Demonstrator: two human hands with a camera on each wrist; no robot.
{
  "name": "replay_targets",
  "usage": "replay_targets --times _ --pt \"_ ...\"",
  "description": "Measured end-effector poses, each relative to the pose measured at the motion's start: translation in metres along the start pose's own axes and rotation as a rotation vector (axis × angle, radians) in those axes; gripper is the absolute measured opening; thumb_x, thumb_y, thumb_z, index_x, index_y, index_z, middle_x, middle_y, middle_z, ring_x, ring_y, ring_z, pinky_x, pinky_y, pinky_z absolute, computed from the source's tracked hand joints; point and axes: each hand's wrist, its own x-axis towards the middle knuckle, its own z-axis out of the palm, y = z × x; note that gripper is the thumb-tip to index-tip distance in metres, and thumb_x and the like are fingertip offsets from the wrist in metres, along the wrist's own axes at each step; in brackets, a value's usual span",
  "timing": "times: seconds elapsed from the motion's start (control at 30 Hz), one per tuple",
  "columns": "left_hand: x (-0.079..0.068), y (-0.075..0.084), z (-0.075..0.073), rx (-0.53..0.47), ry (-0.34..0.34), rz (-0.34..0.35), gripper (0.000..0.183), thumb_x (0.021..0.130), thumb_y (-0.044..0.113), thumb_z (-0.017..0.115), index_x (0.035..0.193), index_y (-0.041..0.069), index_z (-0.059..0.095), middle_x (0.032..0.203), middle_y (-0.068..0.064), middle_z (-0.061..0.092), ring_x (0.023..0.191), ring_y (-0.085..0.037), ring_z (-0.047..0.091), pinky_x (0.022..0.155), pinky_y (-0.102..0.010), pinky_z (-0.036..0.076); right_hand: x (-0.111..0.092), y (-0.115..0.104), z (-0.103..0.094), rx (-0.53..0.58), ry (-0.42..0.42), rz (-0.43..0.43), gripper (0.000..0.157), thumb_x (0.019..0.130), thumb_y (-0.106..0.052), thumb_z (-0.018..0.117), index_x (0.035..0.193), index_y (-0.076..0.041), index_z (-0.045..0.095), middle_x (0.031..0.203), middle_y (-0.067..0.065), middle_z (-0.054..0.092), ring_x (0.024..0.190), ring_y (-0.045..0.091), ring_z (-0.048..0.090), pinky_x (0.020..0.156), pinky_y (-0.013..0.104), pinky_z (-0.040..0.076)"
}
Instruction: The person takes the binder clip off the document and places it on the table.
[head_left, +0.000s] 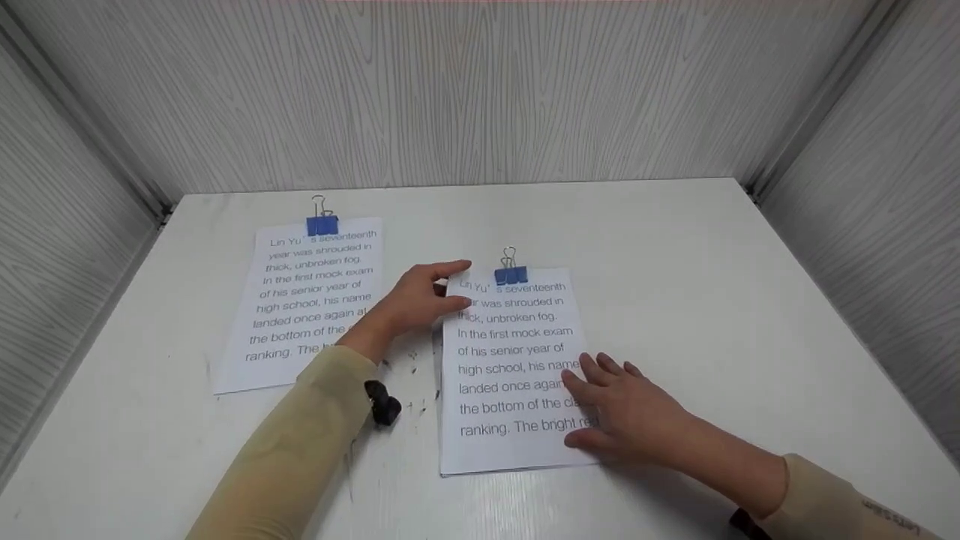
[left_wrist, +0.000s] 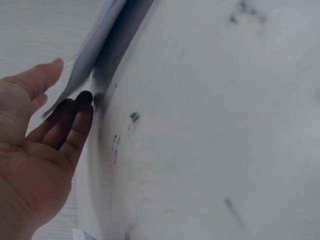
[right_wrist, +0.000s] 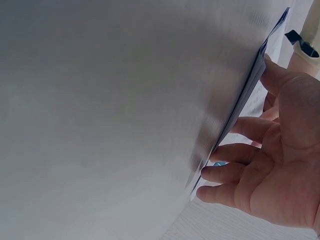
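Note:
A printed paper stack (head_left: 510,375) lies in the middle of the table, with a blue binder clip (head_left: 511,276) on its top edge. My left hand (head_left: 416,300) holds its upper left edge, thumb over the top sheet. In the left wrist view, the fingers of that hand reach beneath the slightly raised paper edge (left_wrist: 92,55). Along the lower right edge, my right hand (head_left: 634,409) rests with spread, fairly straight fingers. The right wrist view shows its fingertips touching the stack's side (right_wrist: 242,95).
Another printed paper stack (head_left: 300,300) with a blue binder clip (head_left: 322,225) lies to the left, partly covered by my left forearm. Dark marks dot the white table (head_left: 675,255) between the stacks. Wood-grain panels (head_left: 465,90) enclose the back and both sides.

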Motion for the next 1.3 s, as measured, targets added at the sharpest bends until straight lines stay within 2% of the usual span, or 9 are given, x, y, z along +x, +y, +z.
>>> replay_targets --times 0.1,0.23,0.37,0.6,0.8,1.03,1.17,1.3 --pt "0.001 0.0 0.0 -0.031 -0.013 -0.024 0.064 0.089 0.019 0.071 0.147 0.021 0.045 0.133 -0.003 0.059 0.1 -0.015 0.065 0.079 -0.031 0.056 0.001 -0.001 0.0 -0.003 -0.002 0.001 0.082 0.085 -0.06 0.064 0.15 -0.018 0.04 0.154 0.015 0.034 0.141 0.041 0.029 0.11 0.06 0.028" --pt "0.003 -0.002 -0.002 -0.055 0.017 -0.013 0.061 0.09 0.014 0.069 0.146 0.016 0.046 0.135 -0.003 0.057 0.101 -0.015 0.064 0.085 -0.03 0.053 0.002 -0.003 -0.001 0.009 0.004 0.012 0.082 0.084 -0.059 0.065 0.15 -0.018 0.04 0.154 0.014 0.034 0.141 0.04 0.028 0.11 0.059 0.027" --pt "0.004 -0.004 -0.003 -0.058 0.073 0.0 0.056 0.088 0.015 0.07 0.142 0.017 0.053 0.137 0.002 0.056 0.106 -0.015 0.059 0.093 -0.03 0.045 0.002 -0.003 -0.003 0.022 0.011 0.013 0.081 0.084 -0.058 0.066 0.15 -0.018 0.041 0.154 0.015 0.035 0.141 0.042 0.029 0.11 0.06 0.027" --pt "0.003 -0.003 -0.004 -0.093 0.118 0.014 0.052 0.089 0.014 0.069 0.139 0.021 0.056 0.14 0.004 0.054 0.118 -0.014 0.052 0.105 -0.032 0.037 0.005 0.001 -0.003 0.065 0.041 -0.017 0.081 0.084 -0.057 0.067 0.15 -0.019 0.041 0.153 0.016 0.035 0.14 0.042 0.029 0.11 0.062 0.024" --pt "0.0 0.005 -0.001 -0.15 0.143 0.002 0.05 0.091 0.013 0.069 0.137 0.028 0.058 0.127 0.003 0.062 0.105 -0.015 0.058 0.093 -0.031 0.045 0.008 0.013 -0.011 0.141 0.095 -0.004 0.084 0.083 -0.064 0.064 0.152 -0.025 0.036 0.153 0.01 0.038 0.14 0.036 0.032 0.112 0.058 0.025" --pt "-0.006 0.017 0.011 -0.225 0.101 0.042 0.05 0.091 0.011 0.068 0.136 0.03 0.057 0.123 0.003 0.064 0.097 -0.019 0.063 0.079 -0.03 0.052 0.024 0.057 -0.044 0.379 0.361 0.034 0.078 0.085 -0.058 0.066 0.151 -0.025 0.039 0.149 0.0 0.044 0.135 0.023 0.043 0.107 0.047 0.038" --pt "-0.008 0.023 0.018 -0.225 0.092 0.045 0.05 0.091 0.011 0.069 0.135 0.032 0.058 0.122 0.004 0.065 0.094 -0.018 0.065 0.077 -0.029 0.054 0.039 0.08 -0.057 0.503 0.415 0.064 0.075 0.084 -0.059 0.066 0.148 -0.026 0.044 0.143 0.0 0.051 0.128 0.026 0.052 0.103 0.045 0.043" --pt "-0.01 0.027 0.022 -0.239 0.086 0.067 0.05 0.09 0.01 0.07 0.134 0.031 0.059 0.123 0.004 0.064 0.091 -0.019 0.066 0.072 -0.031 0.055 0.057 0.098 -0.068 0.686 0.435 0.098 0.073 0.084 -0.058 0.068 0.145 -0.026 0.046 0.137 -0.001 0.057 0.122 0.019 0.056 0.1 0.039 0.047"
